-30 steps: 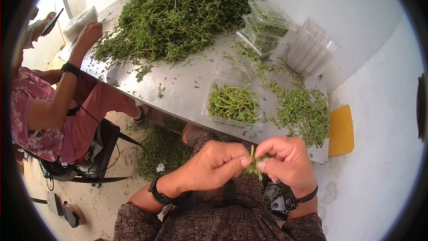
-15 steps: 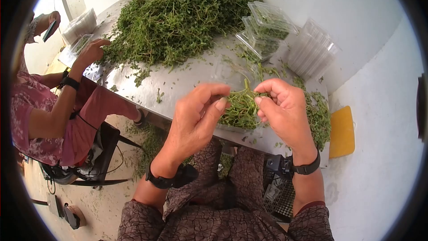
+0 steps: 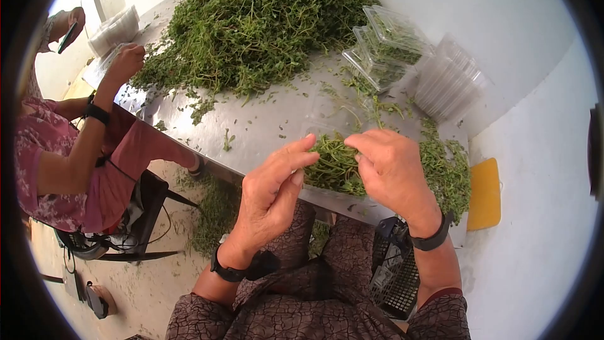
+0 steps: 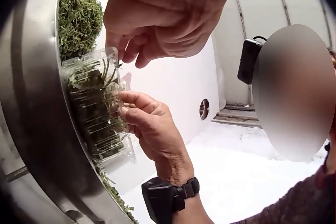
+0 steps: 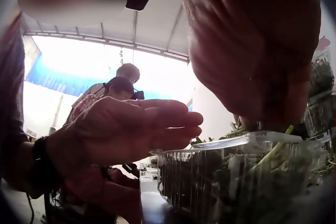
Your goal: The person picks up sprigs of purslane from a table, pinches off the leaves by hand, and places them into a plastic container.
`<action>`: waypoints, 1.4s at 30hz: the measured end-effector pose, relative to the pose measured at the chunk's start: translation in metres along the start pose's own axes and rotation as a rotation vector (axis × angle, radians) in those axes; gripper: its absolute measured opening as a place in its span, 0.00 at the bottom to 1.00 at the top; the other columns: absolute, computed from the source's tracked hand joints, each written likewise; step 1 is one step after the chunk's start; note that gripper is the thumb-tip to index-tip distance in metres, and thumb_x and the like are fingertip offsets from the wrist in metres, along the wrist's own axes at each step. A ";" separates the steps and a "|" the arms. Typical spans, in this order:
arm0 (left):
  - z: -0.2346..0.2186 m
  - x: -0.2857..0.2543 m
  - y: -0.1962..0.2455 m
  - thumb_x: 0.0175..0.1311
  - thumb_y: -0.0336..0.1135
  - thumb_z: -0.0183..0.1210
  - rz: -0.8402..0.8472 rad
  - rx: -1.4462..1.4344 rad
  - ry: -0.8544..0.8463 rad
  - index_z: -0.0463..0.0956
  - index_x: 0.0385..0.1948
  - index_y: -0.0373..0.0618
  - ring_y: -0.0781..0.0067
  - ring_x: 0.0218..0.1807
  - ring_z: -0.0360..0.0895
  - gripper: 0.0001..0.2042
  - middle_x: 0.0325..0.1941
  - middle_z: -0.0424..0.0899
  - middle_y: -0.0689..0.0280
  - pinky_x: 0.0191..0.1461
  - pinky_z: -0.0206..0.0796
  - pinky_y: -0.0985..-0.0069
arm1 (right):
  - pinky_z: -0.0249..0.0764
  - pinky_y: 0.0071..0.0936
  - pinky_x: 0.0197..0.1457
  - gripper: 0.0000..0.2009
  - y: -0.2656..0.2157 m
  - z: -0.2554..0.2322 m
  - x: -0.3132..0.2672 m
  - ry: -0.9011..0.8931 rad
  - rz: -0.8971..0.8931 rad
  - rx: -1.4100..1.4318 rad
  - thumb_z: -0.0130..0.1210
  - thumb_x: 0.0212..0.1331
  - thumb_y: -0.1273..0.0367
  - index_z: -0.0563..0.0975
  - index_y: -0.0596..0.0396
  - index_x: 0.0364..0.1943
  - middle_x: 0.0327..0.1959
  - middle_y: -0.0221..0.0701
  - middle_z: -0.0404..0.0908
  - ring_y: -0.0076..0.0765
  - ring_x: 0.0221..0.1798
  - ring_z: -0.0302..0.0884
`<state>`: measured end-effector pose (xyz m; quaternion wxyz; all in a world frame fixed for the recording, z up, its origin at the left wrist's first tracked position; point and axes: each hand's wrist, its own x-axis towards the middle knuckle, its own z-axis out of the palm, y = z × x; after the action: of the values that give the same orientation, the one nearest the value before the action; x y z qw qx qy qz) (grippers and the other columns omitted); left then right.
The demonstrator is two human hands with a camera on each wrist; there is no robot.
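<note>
A clear plastic box filled with green stems (image 3: 333,167) lies near the table's front edge. At its left side is my left hand (image 3: 274,192), fingers slightly bent and no plant visibly held. My right hand (image 3: 396,173) is over the box's right side, index finger reaching across the greens and thumb below it. In the left wrist view the right hand's (image 4: 157,129) thumb and index finger are apart, close against the box's wall (image 4: 128,145). A pale green stem (image 5: 275,150) slants at the box's rim beneath my right hand in the right wrist view.
A large heap of greens (image 3: 258,31) covers the table's back. Filled boxes (image 3: 390,47) and stacked empty ones (image 3: 448,82) stand at the right, near loose leaves (image 3: 447,173). A seated person (image 3: 69,157) is at left; a black basket (image 3: 396,283) is below the table.
Both hands have moved forward from below the table's edge to the filled box. The small bunch of greens pinched between them earlier is no longer distinguishable in the fingers.
</note>
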<state>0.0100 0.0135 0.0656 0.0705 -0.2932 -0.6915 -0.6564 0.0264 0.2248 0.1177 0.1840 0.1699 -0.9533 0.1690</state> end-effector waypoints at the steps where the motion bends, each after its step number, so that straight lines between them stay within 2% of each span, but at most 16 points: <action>1: 0.000 -0.001 -0.003 0.62 0.16 0.50 -0.002 0.000 0.002 0.79 0.49 0.39 0.55 0.62 0.77 0.16 0.60 0.79 0.51 0.59 0.70 0.71 | 0.76 0.36 0.41 0.13 0.000 0.000 0.000 -0.002 -0.001 0.001 0.55 0.47 0.80 0.81 0.61 0.40 0.41 0.40 0.84 0.47 0.39 0.80; 3: 0.000 -0.003 -0.009 0.63 0.15 0.46 0.058 0.040 -0.019 0.78 0.51 0.39 0.60 0.65 0.74 0.18 0.63 0.77 0.53 0.66 0.63 0.70 | 0.76 0.38 0.47 0.16 -0.001 0.001 -0.002 0.022 -0.091 0.047 0.56 0.46 0.81 0.81 0.60 0.42 0.45 0.41 0.84 0.49 0.46 0.80; 7: -0.001 -0.002 -0.008 0.62 0.15 0.46 0.064 0.050 0.004 0.78 0.51 0.39 0.60 0.65 0.74 0.18 0.62 0.77 0.52 0.66 0.64 0.69 | 0.76 0.37 0.50 0.17 -0.001 0.001 -0.002 -0.018 -0.094 0.066 0.56 0.47 0.81 0.81 0.61 0.45 0.49 0.41 0.83 0.49 0.49 0.79; 10: -0.002 -0.001 -0.008 0.62 0.15 0.47 0.064 0.053 0.010 0.79 0.50 0.38 0.60 0.65 0.74 0.18 0.62 0.77 0.52 0.66 0.65 0.68 | 0.76 0.37 0.51 0.18 0.001 0.004 -0.003 0.025 -0.051 0.127 0.56 0.49 0.81 0.80 0.61 0.47 0.49 0.41 0.83 0.48 0.49 0.79; 13: -0.001 0.000 -0.010 0.61 0.15 0.48 0.086 0.078 0.021 0.79 0.50 0.38 0.58 0.65 0.74 0.18 0.62 0.78 0.52 0.65 0.65 0.67 | 0.77 0.38 0.50 0.17 0.004 0.002 -0.006 0.047 -0.035 0.156 0.57 0.49 0.80 0.79 0.61 0.46 0.45 0.40 0.83 0.48 0.49 0.78; 15: -0.001 0.001 -0.011 0.60 0.15 0.53 0.150 0.164 0.049 0.79 0.49 0.39 0.52 0.62 0.76 0.16 0.58 0.80 0.52 0.61 0.70 0.67 | 0.76 0.39 0.49 0.16 0.001 -0.003 -0.007 -0.004 0.033 0.152 0.57 0.50 0.80 0.79 0.60 0.46 0.43 0.40 0.83 0.48 0.49 0.78; 19: 0.002 0.001 -0.009 0.59 0.15 0.51 0.135 0.207 0.031 0.79 0.48 0.38 0.53 0.63 0.75 0.17 0.60 0.79 0.52 0.64 0.67 0.66 | 0.76 0.39 0.48 0.16 0.003 0.002 -0.009 0.027 0.007 0.170 0.58 0.50 0.79 0.79 0.59 0.46 0.40 0.41 0.83 0.49 0.47 0.78; 21: 0.005 0.002 -0.012 0.57 0.15 0.52 0.197 0.287 0.009 0.79 0.47 0.37 0.51 0.63 0.75 0.16 0.57 0.81 0.53 0.64 0.67 0.65 | 0.76 0.40 0.47 0.16 0.001 0.002 -0.007 0.039 0.037 0.168 0.59 0.50 0.78 0.79 0.59 0.46 0.38 0.42 0.82 0.49 0.46 0.79; 24: 0.008 0.000 -0.013 0.57 0.15 0.53 0.169 0.269 -0.011 0.79 0.46 0.37 0.50 0.63 0.75 0.16 0.54 0.83 0.54 0.65 0.67 0.62 | 0.76 0.40 0.47 0.15 -0.001 0.004 -0.004 0.060 0.078 0.151 0.60 0.50 0.78 0.80 0.58 0.45 0.37 0.42 0.82 0.48 0.46 0.79; 31: 0.008 0.000 -0.011 0.57 0.15 0.54 0.171 0.298 -0.030 0.79 0.45 0.37 0.52 0.62 0.76 0.15 0.52 0.84 0.55 0.68 0.64 0.58 | 0.76 0.39 0.47 0.15 0.006 0.017 -0.003 0.055 0.014 0.144 0.60 0.50 0.78 0.81 0.58 0.44 0.38 0.42 0.82 0.48 0.47 0.79; 36: 0.010 0.000 -0.013 0.57 0.15 0.54 0.171 0.293 -0.033 0.79 0.45 0.37 0.51 0.63 0.76 0.15 0.52 0.84 0.55 0.69 0.63 0.57 | 0.71 0.42 0.56 0.17 0.007 0.016 0.001 0.001 -0.105 0.071 0.56 0.48 0.83 0.80 0.60 0.44 0.39 0.40 0.85 0.50 0.53 0.77; 42: 0.007 -0.002 -0.013 0.56 0.16 0.54 0.156 0.279 -0.018 0.79 0.47 0.37 0.50 0.64 0.74 0.16 0.54 0.82 0.54 0.70 0.62 0.57 | 0.69 0.42 0.61 0.18 0.008 0.014 0.000 -0.057 -0.101 0.041 0.53 0.49 0.84 0.80 0.59 0.46 0.43 0.39 0.85 0.50 0.58 0.75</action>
<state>0.0074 0.0203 0.0520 0.1551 -0.3391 -0.7516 -0.5440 0.0189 0.2266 0.1037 0.1616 0.2260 -0.9447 0.1740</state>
